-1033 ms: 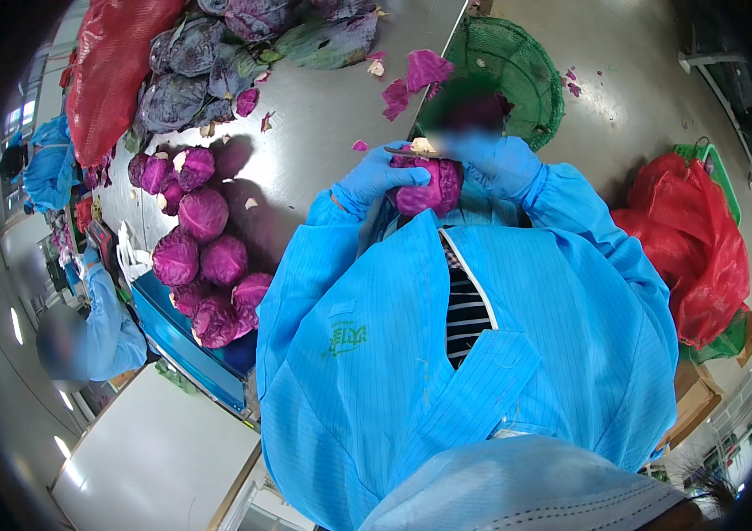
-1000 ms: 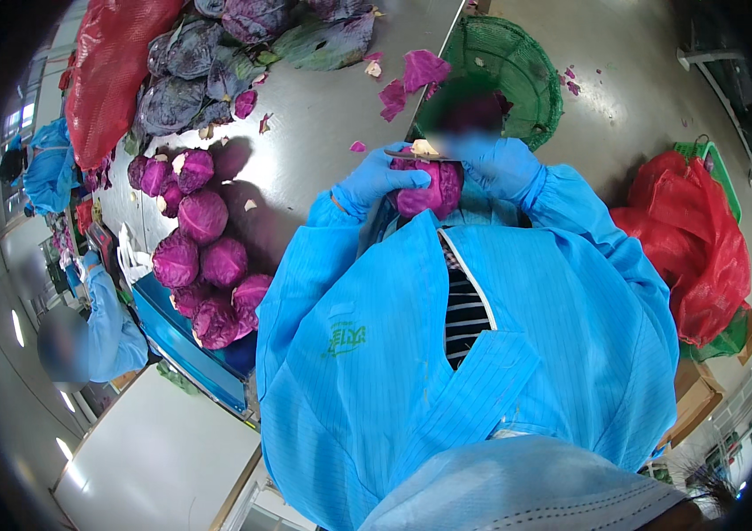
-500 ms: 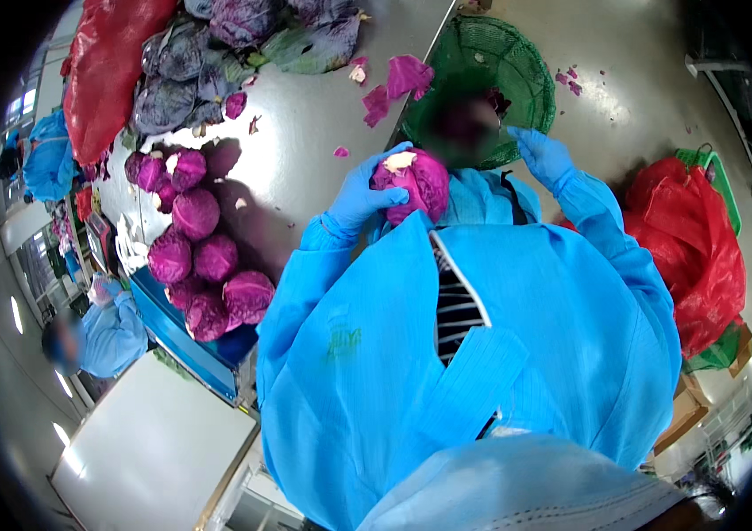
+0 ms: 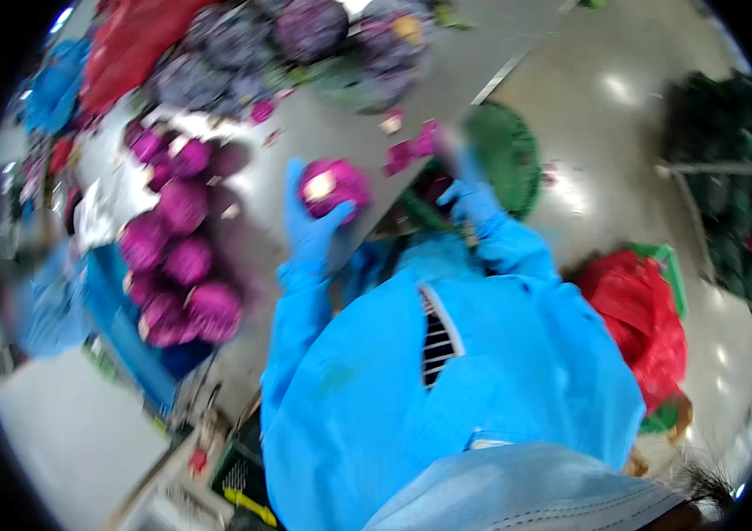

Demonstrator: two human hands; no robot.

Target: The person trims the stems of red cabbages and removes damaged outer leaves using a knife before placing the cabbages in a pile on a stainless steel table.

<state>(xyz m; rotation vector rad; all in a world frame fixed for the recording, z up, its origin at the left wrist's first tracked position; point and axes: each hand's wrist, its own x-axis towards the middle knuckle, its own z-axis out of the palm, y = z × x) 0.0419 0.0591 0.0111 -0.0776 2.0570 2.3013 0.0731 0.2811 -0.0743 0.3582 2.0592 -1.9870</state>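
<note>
My left hand (image 4: 308,237), in a blue glove, cradles a trimmed red cabbage (image 4: 345,184) over the metal table; its pale cut stem faces up and left. The gloved right hand (image 4: 479,205) is raised beside the green mesh basket (image 4: 513,150), apart from the cabbage. Motion and a grey smear above it blur its fingers, so whether it holds anything is unclear. To the left, several trimmed red cabbages (image 4: 183,206) lie in a pile. Purple leaf scraps (image 4: 400,157) rest near the table edge.
Untrimmed dark cabbages (image 4: 230,40) and a red mesh sack (image 4: 132,53) crowd the far left of the table. A blue crate (image 4: 132,327) stands below the cabbage pile. On the right are a red bag (image 4: 637,319) and dark green netting (image 4: 725,168). A person (image 4: 48,292) is at far left.
My left hand has carried the cabbage leftward, away from my body and over the table. My right hand has moved left to the green basket's near side. The whole view has shifted and blurred.
</note>
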